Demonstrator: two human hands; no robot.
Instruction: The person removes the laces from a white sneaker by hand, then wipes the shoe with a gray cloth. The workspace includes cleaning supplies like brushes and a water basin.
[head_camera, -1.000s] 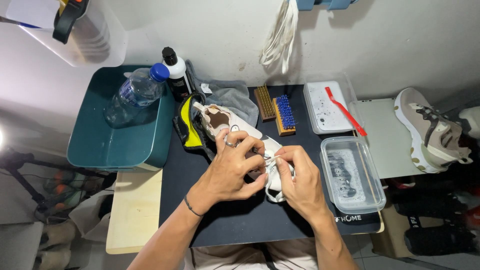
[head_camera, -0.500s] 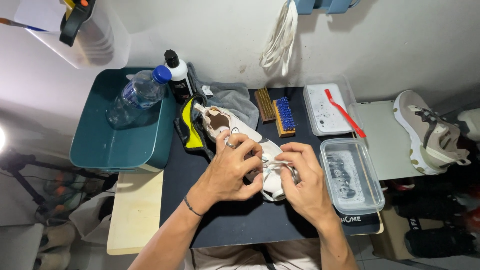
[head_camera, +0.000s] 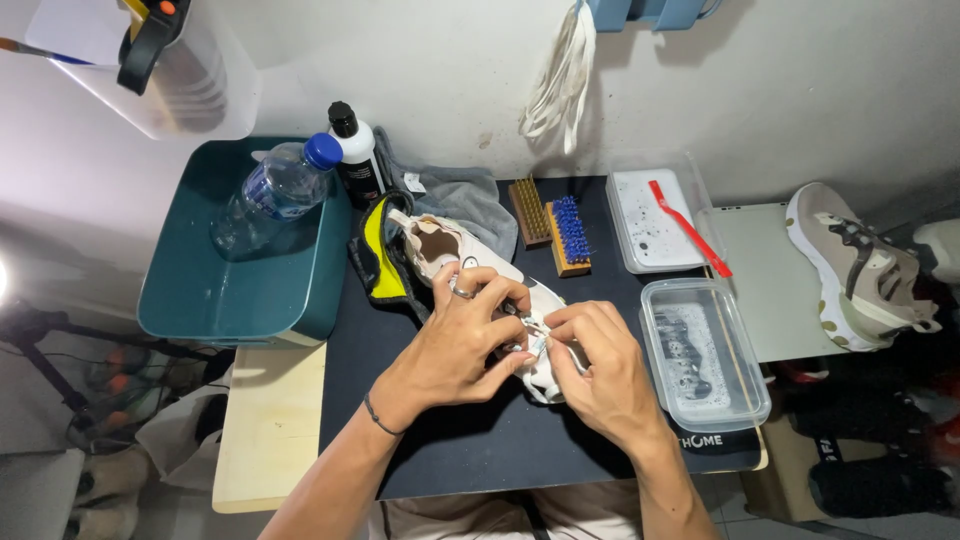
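Observation:
A white and tan sneaker (head_camera: 440, 245) with a yellow and black heel lies on the dark mat (head_camera: 470, 440). My left hand (head_camera: 462, 338) rests over its middle, fingers curled around the upper. At the toe end my right hand (head_camera: 600, 375) pinches a small pale part, perhaps a lace end, against the shoe. Both hands touch each other over the shoe's front, which they mostly hide.
A teal bin (head_camera: 240, 290) with a water bottle (head_camera: 272, 192) stands at the left, beside a black-capped bottle (head_camera: 355, 155). Two brushes (head_camera: 552, 222), a grey cloth (head_camera: 455, 195), a lid with a red brush (head_camera: 688, 225), a soapy container (head_camera: 700, 355) and a second sneaker (head_camera: 860, 265) lie to the right.
My right hand has shifted slightly toward the left hand at the shoe's toe. The shoe and the other things stay where they were.

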